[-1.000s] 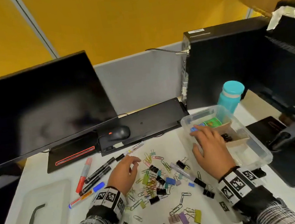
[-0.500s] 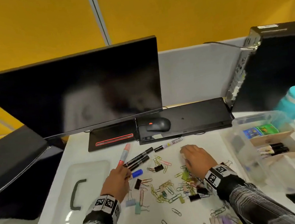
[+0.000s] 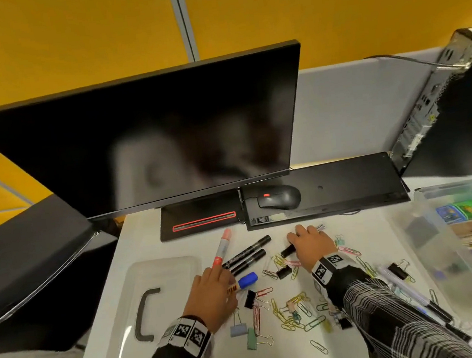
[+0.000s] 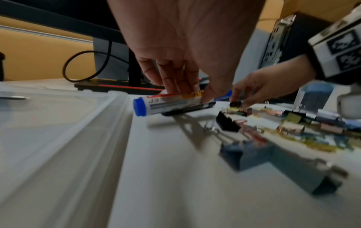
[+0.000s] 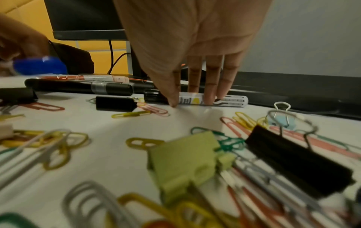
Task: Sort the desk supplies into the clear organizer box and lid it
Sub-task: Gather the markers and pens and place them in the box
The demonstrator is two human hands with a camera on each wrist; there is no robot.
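The white marker (image 5: 213, 101), lying nine-to-three on the desk (image 3: 367, 228), is pinched by the right hand (image 3: 310, 244), while the blue-capped marker (image 4: 168, 104) is gripped by the left hand (image 3: 212, 293).

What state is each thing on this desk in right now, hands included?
Left hand: fingers curled round the blue-capped marker.
Right hand: thumb and fingertips pinch the black-capped marker, which lies on the desk.
Organizer box: open, partly filled.
Lid: off, flat on the desk.
Red marker: capped, loose.
Paper clips: scattered, unsorted.
Monitor: dark.
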